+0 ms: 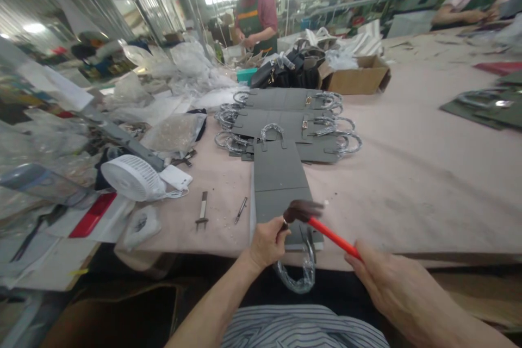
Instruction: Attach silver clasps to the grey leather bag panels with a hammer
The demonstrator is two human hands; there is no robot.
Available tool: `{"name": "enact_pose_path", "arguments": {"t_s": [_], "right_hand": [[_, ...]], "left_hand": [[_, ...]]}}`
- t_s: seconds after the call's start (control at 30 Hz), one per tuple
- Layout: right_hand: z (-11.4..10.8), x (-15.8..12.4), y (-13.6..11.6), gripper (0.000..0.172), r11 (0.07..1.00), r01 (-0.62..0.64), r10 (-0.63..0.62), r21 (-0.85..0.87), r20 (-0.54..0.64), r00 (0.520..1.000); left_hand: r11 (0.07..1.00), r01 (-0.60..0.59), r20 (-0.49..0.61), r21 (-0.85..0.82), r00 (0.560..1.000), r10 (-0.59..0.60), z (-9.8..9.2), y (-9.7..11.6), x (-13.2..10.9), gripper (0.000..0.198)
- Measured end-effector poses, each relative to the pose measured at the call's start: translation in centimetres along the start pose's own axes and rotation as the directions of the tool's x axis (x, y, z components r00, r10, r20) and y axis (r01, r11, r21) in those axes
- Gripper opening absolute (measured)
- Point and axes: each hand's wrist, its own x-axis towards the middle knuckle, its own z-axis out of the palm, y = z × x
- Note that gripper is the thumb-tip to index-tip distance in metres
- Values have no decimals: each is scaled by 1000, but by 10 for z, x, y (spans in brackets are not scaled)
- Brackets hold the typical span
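My right hand [381, 274] grips the red handle of a hammer [332, 236], whose dark, motion-blurred head is over the near part of a grey bag panel [281, 171]. Right by the hammer head, my left hand [267, 244] is closed in a pinch around a small metal tool [285, 223]. Fingers and hammer hide most of that tool. The panel lies lengthwise toward me, with a plastic-wrapped handle [299, 283] hanging past the table's front edge and another wrapped handle [272, 131] at its far end.
Behind the panel lie stacked grey bag panels [277, 119] with wrapped handles. Left of it are a pronged tool [203, 211], a thin metal tool [241, 210] and a white fan [132, 176]. A cardboard box [359, 76] stands farther back. A person [256, 16] stands across the table.
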Motion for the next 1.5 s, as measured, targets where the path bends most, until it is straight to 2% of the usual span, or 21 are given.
{"name": "enact_pose_path", "arguments": {"t_s": [0.13, 0.23, 0.33, 0.4, 0.47, 0.53, 0.63, 0.7, 0.77, 0.83, 0.93, 1.13, 1.17, 1.27, 1.3, 1.33, 1.37, 1.43, 1.47, 1.5], "right_hand": [[13, 2, 21, 41, 999, -15, 19, -50, 88, 996], [17, 8, 48, 38, 988, -153, 147, 23, 162, 976], [36, 16, 75, 40, 955, -268, 237, 125, 221, 946], [55, 20, 88, 38, 958, -277, 260, 73, 180, 949], [72, 22, 92, 32, 967, -246, 251, -71, 72, 965], [85, 25, 85, 24, 964, -194, 189, -182, -44, 981], [99, 35, 58, 27, 994, -40, 22, -105, -168, 986], [109, 42, 35, 28, 996, 93, -91, 6, -180, 980], [120, 47, 16, 29, 982, 162, -150, 100, -116, 982], [133, 49, 4, 31, 976, 153, -142, 156, -79, 987], [146, 47, 0, 34, 971, 104, -87, 215, -86, 992], [149, 45, 3, 35, 968, 73, -56, 241, -77, 995], [149, 45, 3, 35, 967, 71, -53, 244, -77, 996], [149, 45, 2, 36, 967, 68, -51, 246, -73, 996], [149, 45, 2, 36, 968, 66, -50, 243, -70, 996], [149, 45, 2, 36, 969, 64, -49, 239, -67, 997], [149, 45, 1, 36, 970, 61, -47, 237, -63, 997], [148, 45, 1, 35, 971, 56, -43, 233, -60, 997], [148, 45, 2, 36, 971, 55, -41, 231, -61, 997], [149, 45, 2, 36, 972, 53, -39, 229, -64, 997]], "left_hand": [[1000, 7, 6, -14, 1000, -7, -1, 1, 1, 11], [1000, 12, 14, -16, 1000, -12, -2, 2, 1, 11], [998, 41, 23, -51, 999, -40, -3, 3, 1, 11], [994, 69, 29, -82, 997, -67, -4, 4, 0, 12], [988, 106, 44, -111, 994, -102, -5, 6, -1, 12], [981, 147, 59, -126, 988, -141, -7, 8, 0, 12], [976, 184, 69, -116, 982, -177, -11, 11, 1, 11], [979, 177, 75, -105, 983, -169, -13, 12, 3, 11], [984, 148, 68, -100, 988, -141, -13, 13, 4, 10], [989, 111, 43, -96, 993, -108, -13, 12, 4, 10], [991, 95, -1, -91, 995, -95, -10, 12, 1, 11], [956, 267, -13, -123, 963, -271, -13, 9, 1, 9], [959, 253, -15, -124, 966, -257, -14, 8, 0, 9], [988, 81, 23, -129, 997, -78, -15, 7, -4, 11], [989, 56, 23, -134, 998, -54, -15, 7, -6, 12], [986, 85, -4, -142, 996, -86, -15, 7, -7, 12], [975, 156, -52, -155, 985, -166, -14, 7, -7, 13], [931, 307, -146, -197, 930, -338, -12, 8, -6, 13], [916, 340, -150, -211, 915, -374, -11, 9, -4, 12], [917, 335, -130, -218, 921, -367, -10, 10, -2, 12]]}}
